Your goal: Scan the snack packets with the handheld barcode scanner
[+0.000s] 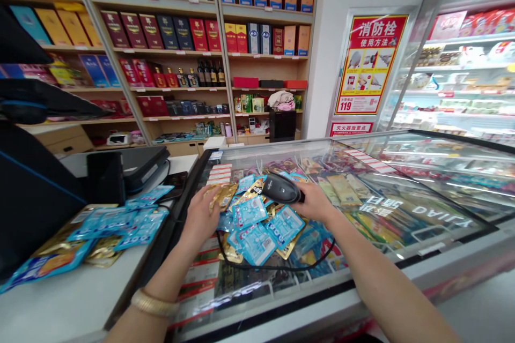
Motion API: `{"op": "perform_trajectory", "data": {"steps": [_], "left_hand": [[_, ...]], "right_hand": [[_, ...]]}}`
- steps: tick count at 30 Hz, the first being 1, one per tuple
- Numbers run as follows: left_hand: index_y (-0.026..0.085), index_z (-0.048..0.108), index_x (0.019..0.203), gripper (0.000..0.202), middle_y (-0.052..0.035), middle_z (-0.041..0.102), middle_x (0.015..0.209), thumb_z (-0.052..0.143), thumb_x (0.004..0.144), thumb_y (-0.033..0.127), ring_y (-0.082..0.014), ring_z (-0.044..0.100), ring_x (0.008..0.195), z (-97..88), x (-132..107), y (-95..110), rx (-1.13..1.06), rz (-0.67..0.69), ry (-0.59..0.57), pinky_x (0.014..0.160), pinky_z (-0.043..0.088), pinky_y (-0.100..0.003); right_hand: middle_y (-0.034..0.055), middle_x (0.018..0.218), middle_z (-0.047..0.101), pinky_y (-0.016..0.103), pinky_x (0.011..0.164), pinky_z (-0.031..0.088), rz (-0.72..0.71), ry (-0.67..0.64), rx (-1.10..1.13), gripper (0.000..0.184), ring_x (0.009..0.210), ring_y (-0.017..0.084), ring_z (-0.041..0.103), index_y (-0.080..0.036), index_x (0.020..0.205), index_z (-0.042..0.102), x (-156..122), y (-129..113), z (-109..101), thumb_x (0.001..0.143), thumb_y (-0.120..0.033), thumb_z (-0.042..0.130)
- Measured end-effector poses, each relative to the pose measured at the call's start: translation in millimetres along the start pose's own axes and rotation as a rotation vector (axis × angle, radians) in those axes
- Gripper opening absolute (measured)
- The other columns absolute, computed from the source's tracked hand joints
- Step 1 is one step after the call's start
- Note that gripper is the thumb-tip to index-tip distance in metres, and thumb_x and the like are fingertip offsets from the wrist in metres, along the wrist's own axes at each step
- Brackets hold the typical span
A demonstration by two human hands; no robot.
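Note:
My right hand (316, 202) grips a black handheld barcode scanner (280, 188), its head aimed left over a heap of small snack packets (259, 228), blue and gold, lying on the glass lid of a chest freezer (418, 209). The scanner's black cable (277, 266) loops under the heap. My left hand (200, 218) rests on the heap's left edge, fingers closed on a gold packet (222, 196). A gold bracelet (153, 303) circles my left wrist.
A second pile of blue and gold packets (100, 236) lies on the white counter (68, 300) at left, beside a black till screen (28, 193) and a card terminal (107, 178). Shelves of boxed goods (181, 37) stand behind. A chilled cabinet (462, 64) is at right.

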State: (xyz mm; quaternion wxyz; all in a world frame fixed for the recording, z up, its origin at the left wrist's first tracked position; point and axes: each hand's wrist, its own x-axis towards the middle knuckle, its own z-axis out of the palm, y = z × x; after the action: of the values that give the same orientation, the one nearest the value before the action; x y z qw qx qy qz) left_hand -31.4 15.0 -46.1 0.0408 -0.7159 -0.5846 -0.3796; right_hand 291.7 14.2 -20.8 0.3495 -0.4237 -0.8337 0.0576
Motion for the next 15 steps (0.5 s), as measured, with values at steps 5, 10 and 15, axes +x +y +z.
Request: {"op": "perform_trajectory", "data": {"steps": [5, 10, 15], "left_hand": [[0.012, 0.055, 0.129, 0.053, -0.0181, 0.054, 0.134, 0.040, 0.082, 0.029, -0.0321, 0.052, 0.122, -37.1, 23.0, -22.6, 0.310, -0.187, -0.081, 0.103, 0.041, -0.046], [0.008, 0.050, 0.131, 0.056, -0.0237, 0.055, 0.130, 0.038, 0.085, 0.037, -0.0377, 0.054, 0.118, -75.8, 40.4, -48.2, 0.599, -0.391, -0.282, 0.094, 0.044, -0.051], [0.000, 0.057, 0.118, 0.058, -0.0299, 0.062, 0.111, 0.038, 0.084, 0.044, -0.0422, 0.060, 0.106, -95.0, 51.6, -68.6, 0.638, -0.531, -0.336, 0.080, 0.047, -0.050]], "right_hand": [[0.0052, 0.089, 0.073, 0.029, 0.073, 0.047, 0.005, 0.011, 0.033, 0.021, 0.081, 0.021, 0.066, -0.021, 0.094, 0.067, -0.3, 2.6, -1.2, 0.075, -0.027, 0.064], [0.0055, 0.087, 0.072, 0.029, 0.070, 0.046, 0.000, 0.027, 0.016, 0.019, 0.079, 0.021, 0.065, -0.021, 0.090, 0.066, 0.0, 2.9, -2.1, 0.074, -0.031, 0.065], [0.0040, 0.082, 0.071, 0.027, 0.068, 0.046, 0.011, 0.021, 0.014, 0.016, 0.075, 0.020, 0.065, -0.022, 0.088, 0.066, 0.0, 2.5, -0.7, 0.074, -0.030, 0.064]]}}
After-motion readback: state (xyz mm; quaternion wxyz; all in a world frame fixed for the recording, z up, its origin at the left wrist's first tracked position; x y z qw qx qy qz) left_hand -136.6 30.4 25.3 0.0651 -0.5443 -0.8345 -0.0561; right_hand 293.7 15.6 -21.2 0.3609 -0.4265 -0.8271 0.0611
